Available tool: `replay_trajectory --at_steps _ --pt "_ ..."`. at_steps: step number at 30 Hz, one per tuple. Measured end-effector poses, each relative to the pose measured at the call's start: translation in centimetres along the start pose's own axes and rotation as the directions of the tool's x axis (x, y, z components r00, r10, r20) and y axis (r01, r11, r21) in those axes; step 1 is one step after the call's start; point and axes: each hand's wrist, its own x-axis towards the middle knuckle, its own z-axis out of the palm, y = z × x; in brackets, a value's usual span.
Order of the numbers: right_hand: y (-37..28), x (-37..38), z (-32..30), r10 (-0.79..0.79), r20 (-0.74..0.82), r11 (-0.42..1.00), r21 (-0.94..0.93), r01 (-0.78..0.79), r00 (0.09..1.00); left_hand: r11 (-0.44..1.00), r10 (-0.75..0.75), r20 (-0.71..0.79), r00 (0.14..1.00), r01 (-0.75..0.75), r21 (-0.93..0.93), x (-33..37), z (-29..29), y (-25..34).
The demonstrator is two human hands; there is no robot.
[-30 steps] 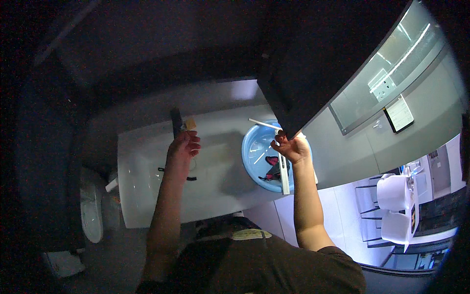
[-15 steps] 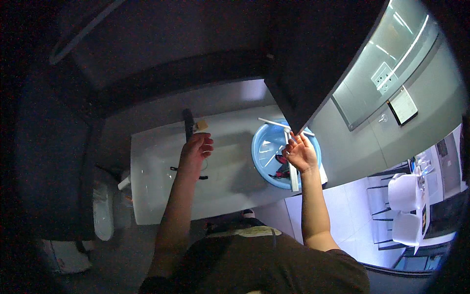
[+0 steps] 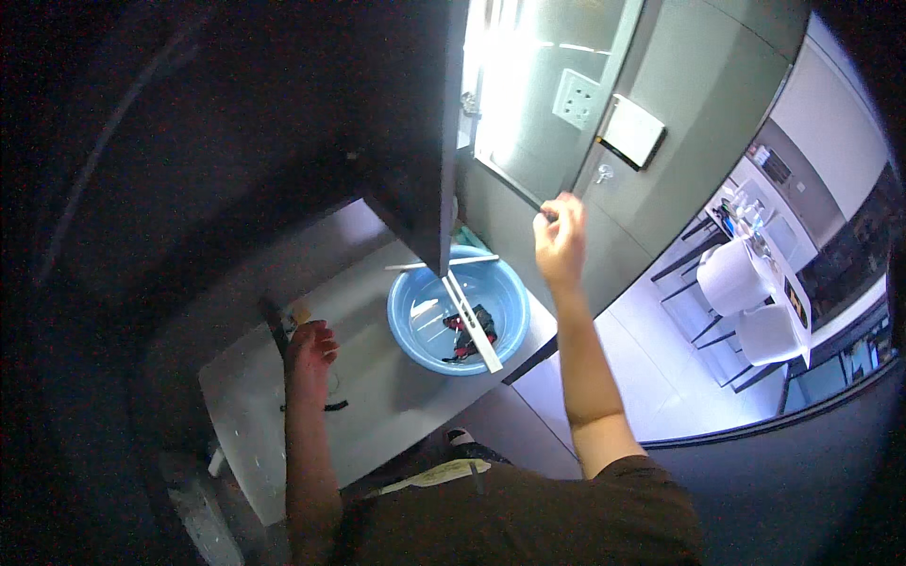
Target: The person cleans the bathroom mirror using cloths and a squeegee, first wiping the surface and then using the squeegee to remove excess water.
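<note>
My right hand (image 3: pixel 562 241) is raised beside the lower corner of a bright, metal-framed panel (image 3: pixel 528 123). Its fingers are curled, and I cannot make out what is in them. Loosely bent, the fingers of my left hand (image 3: pixel 311 349) hold nothing over the white washbasin (image 3: pixel 377 349), close to a dark faucet (image 3: pixel 274 325). Between my hands a light-blue plastic tub (image 3: pixel 396 325) stands at the basin's right end. Dark and red cloth (image 3: pixel 477 325) lies in it, with a white bar (image 3: pixel 472 325) and a thin white rod (image 3: pixel 406 267) across its rim.
A large dark panel (image 3: pixel 415 170) hangs overhead, its lower corner by the tub. A white socket plate (image 3: pixel 574 99) and a small white box (image 3: pixel 632 132) are at upper right. White chairs (image 3: pixel 731 283) stand beyond the doorway; a pale toilet-like shape (image 3: pixel 203 514) is at lower left.
My right hand has left the dark panel's corner and moved up to the bright panel's lower corner, its fingers curling. The view has turned right; my left hand still hovers over the washbasin.
</note>
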Motion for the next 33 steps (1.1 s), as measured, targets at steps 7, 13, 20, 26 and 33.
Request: replay_trajectory --at_steps 7,13,20,26,33 --pt "-3.3 9.9 -6.4 -0.214 0.089 0.831 -0.507 0.229 0.973 0.999 -0.033 0.000 0.999 0.033 0.004 0.5 1.2 -1.2" --pt "-2.8 11.8 -5.7 -0.290 0.159 0.739 -0.590 0.326 0.944 0.999 0.028 0.028 0.999 -0.027 -0.023 0.6 1.7 -0.7" --pt "-3.2 12.3 -5.1 -0.253 0.137 0.757 -0.589 0.284 0.958 0.999 0.033 0.032 0.999 -0.034 0.014 0.4 1.1 -0.5" --pt "-3.1 12.4 -4.7 -0.265 0.117 0.755 -0.592 0.281 0.957 0.999 0.051 0.007 0.999 -0.051 -0.015 -0.4 0.5 -0.1" --pt "-3.2 12.2 -5.0 -0.211 0.114 0.799 -0.552 0.239 0.971 0.996 0.073 0.024 0.997 -0.072 -0.044 -1.0 0.1 1.0"
